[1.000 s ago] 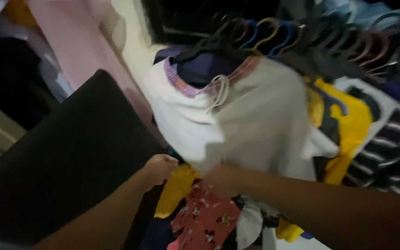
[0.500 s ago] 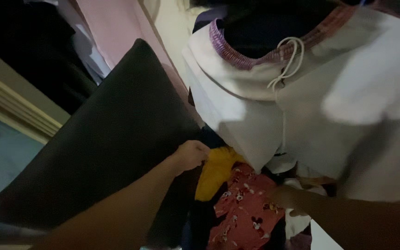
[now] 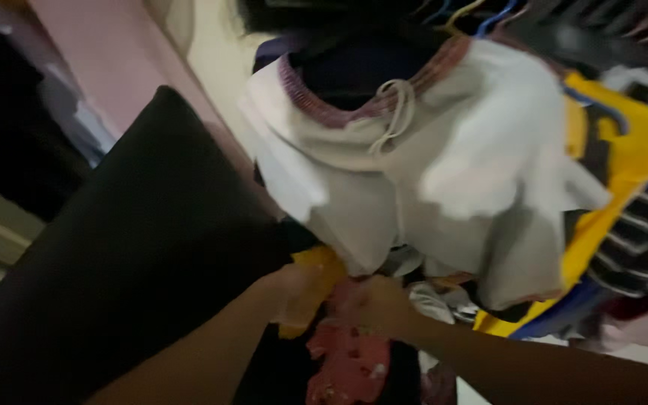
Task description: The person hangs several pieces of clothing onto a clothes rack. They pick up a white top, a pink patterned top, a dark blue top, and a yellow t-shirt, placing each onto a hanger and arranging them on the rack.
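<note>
Both hands have closed in together under the hanging clothes since a moment ago, so the sorting has narrowed to one spot. Left hand (image 3: 286,289) grips a yellow cloth (image 3: 310,289); right hand (image 3: 376,304) pinches a red printed garment (image 3: 350,360) (blurry, soft cotton look) just beside it. Above hangs a pale hooded top (image 3: 429,172), limp, with drawstring. Smooth dark panel (image 3: 129,255) at left.

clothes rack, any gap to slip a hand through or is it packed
Packed on the right: the white hooded top, yellow garment and striped garment overlap tightly. The left hand and right hand meet under the white top's hem. The only open strip runs between the dark flat panel and the white top.
</note>
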